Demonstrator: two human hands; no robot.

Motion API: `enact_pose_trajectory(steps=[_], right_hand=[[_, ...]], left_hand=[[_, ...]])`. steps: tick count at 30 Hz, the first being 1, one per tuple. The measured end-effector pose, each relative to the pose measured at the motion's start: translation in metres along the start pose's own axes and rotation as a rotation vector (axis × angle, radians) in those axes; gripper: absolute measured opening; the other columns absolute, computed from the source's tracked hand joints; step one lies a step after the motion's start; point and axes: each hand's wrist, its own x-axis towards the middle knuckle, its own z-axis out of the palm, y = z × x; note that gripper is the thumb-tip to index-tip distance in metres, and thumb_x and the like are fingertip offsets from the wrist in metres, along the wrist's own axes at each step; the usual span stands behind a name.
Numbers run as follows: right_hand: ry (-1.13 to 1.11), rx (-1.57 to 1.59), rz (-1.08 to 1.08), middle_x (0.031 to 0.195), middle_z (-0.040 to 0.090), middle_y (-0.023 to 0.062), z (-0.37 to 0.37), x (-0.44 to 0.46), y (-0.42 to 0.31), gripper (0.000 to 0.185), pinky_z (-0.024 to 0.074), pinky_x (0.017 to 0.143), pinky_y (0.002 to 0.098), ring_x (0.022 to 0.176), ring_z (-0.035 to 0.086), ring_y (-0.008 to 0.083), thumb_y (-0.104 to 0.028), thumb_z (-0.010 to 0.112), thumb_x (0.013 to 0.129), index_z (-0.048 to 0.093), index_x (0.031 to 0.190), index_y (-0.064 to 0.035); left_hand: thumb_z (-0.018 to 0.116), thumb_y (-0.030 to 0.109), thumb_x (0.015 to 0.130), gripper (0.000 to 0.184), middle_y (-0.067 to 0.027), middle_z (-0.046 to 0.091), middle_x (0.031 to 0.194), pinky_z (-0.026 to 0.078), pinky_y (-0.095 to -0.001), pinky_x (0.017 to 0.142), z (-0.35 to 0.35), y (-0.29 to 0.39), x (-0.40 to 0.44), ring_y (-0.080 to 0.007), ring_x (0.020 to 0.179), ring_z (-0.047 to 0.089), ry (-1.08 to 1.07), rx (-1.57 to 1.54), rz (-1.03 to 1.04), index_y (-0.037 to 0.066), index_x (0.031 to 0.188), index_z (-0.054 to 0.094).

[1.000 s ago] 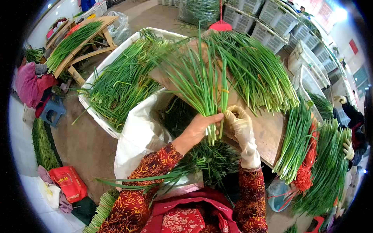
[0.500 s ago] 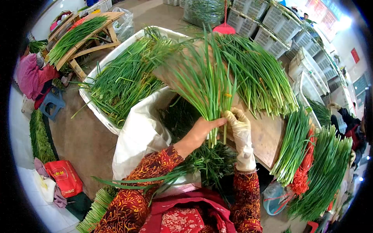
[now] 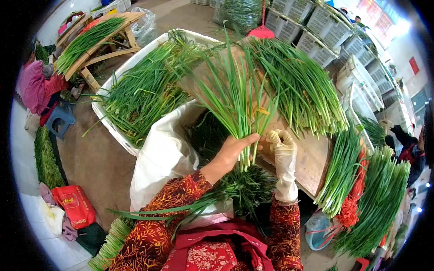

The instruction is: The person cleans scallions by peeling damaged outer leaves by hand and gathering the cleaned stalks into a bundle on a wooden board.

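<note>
While a white crate [image 3: 130,149] heaped with loose greens [image 3: 144,95] stands at the left, my head view shows the bare left hand [image 3: 231,151] gripping a bunch of long-leaved green stalks [image 3: 238,110] near their pale ends, leaves fanned away. Just beside it, the gloved right hand [image 3: 282,145] has curled fingers; I cannot tell whether they pinch anything. Farther right, a stalk pile [image 3: 303,88] lies on a wooden board [image 3: 309,156].

Bright light [image 3: 401,28], brown floor [image 3: 99,169]

Far left of the fingers [image 3: 276,137], a blue stool [image 3: 62,119] stands near a pale wall [image 3: 21,149], a wooden bench [image 3: 129,19] just beyond it. Ahead and right of the fingers, white crates [image 3: 323,22] stand stacked; farther right, a white wall [image 3: 404,52] bears a red sign [image 3: 413,65].
</note>
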Motion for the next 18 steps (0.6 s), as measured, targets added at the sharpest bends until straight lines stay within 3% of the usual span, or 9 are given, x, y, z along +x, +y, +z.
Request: enact_pose_trajectory(steps=[3, 5, 7, 9, 10, 11, 13, 15, 18], right_hand=[[-0.019, -0.038, -0.024, 0.069, 0.054, -0.0022, -0.009, 0.009, 0.006, 0.014, 0.0394, 0.058, 0.0195, 0.062, 0.048, 0.0067, -0.016, 0.061, 0.081, 0.058, 0.085, -0.0024], [0.064, -0.259, -0.380, 0.072, 0.055, -0.0002, -0.006, 0.018, -0.005, 0.012, 0.0403, 0.059, 0.0217, 0.061, 0.049, 0.0101, -0.015, 0.062, 0.079, 0.060, 0.087, -0.0055], [0.060, -0.425, -0.476, 0.079, 0.058, 0.0034, 0.001, 0.025, -0.023, 0.014, 0.0429, 0.059, 0.0261, 0.061, 0.053, 0.0145, -0.018, 0.063, 0.077, 0.061, 0.088, -0.0090], [-0.051, -0.990, -0.513, 0.081, 0.061, 0.0070, 0.005, 0.038, -0.030, 0.018, 0.0450, 0.061, 0.0295, 0.064, 0.057, 0.0166, -0.023, 0.064, 0.076, 0.062, 0.087, -0.0098], [-0.101, -1.074, -0.495, 0.083, 0.062, 0.0095, 0.002, 0.048, -0.030, 0.022, 0.0457, 0.062, 0.0317, 0.067, 0.059, 0.0185, -0.028, 0.064, 0.075, 0.062, 0.087, -0.0092], [-0.099, -1.074, -0.496, 0.083, 0.062, 0.0095, 0.002, 0.054, -0.037, 0.022, 0.0457, 0.062, 0.0317, 0.067, 0.059, 0.0185, -0.028, 0.064, 0.075, 0.062, 0.087, -0.0092], [-0.167, -0.753, -0.314, 0.079, 0.063, 0.0070, 0.002, 0.065, -0.061, 0.024, 0.0450, 0.060, 0.0303, 0.066, 0.058, 0.0167, -0.028, 0.064, 0.076, 0.061, 0.086, -0.0064], [-0.171, -0.356, -0.383, 0.079, 0.063, 0.0035, -0.004, 0.076, -0.097, 0.024, 0.0432, 0.058, 0.0272, 0.065, 0.055, 0.0136, -0.026, 0.062, 0.078, 0.062, 0.088, -0.0037], [-0.049, -0.156, -0.609, 0.077, 0.061, 0.0028, -0.037, 0.076, -0.169, 0.022, 0.0402, 0.060, 0.0222, 0.068, 0.053, 0.0095, -0.023, 0.058, 0.081, 0.062, 0.094, -0.0062]], left_hand=[[0.059, 0.025, 0.083, 0.027, -0.0020, 0.060, 0.085, 0.046, -0.0225, 0.053, 0.000, 0.000, -0.002, -0.0094, 0.070, 0.056, 0.004, -0.010, 0.014, 0.005, 0.101, 0.055], [0.058, 0.024, 0.083, 0.026, -0.0027, 0.061, 0.086, 0.046, -0.0227, 0.054, -0.003, -0.006, 0.001, -0.0100, 0.070, 0.056, 0.001, -0.001, 0.024, 0.005, 0.101, 0.055], [0.057, 0.021, 0.084, 0.025, -0.0025, 0.061, 0.085, 0.046, -0.0235, 0.056, -0.005, -0.012, 0.005, -0.0104, 0.069, 0.055, -0.042, 0.044, 0.077, 0.003, 0.101, 0.055], [0.056, 0.021, 0.084, 0.025, -0.0025, 0.061, 0.084, 0.045, -0.0234, 0.055, -0.004, -0.011, 0.005, -0.0103, 0.068, 0.055, -0.029, 0.112, 0.054, 0.002, 0.101, 0.055], [0.056, 0.020, 0.084, 0.025, -0.0025, 0.061, 0.083, 0.045, -0.0234, 0.055, -0.003, -0.009, 0.005, -0.0102, 0.067, 0.055, -0.014, 0.180, 0.035, 0.002, 0.100, 0.055], [0.056, 0.020, 0.084, 0.025, -0.0025, 0.061, 0.083, 0.045, -0.0234, 0.055, -0.003, -0.008, 0.004, -0.0102, 0.067, 0.055, -0.015, 0.181, 0.037, 0.002, 0.100, 0.055], [0.056, 0.018, 0.083, 0.023, -0.0033, 0.062, 0.082, 0.045, -0.0237, 0.053, -0.004, -0.007, 0.003, -0.0105, 0.066, 0.056, 0.015, 0.235, -0.008, 0.001, 0.098, 0.056], [0.056, 0.019, 0.083, 0.023, -0.0038, 0.062, 0.082, 0.045, -0.0239, 0.052, -0.004, -0.006, -0.001, -0.0107, 0.066, 0.056, 0.036, 0.214, -0.022, 0.001, 0.098, 0.056], [0.058, 0.020, 0.082, 0.024, -0.0045, 0.062, 0.083, 0.046, -0.0242, 0.050, -0.009, -0.007, -0.003, -0.0109, 0.067, 0.057, 0.052, 0.175, -0.055, 0.001, 0.097, 0.057]])
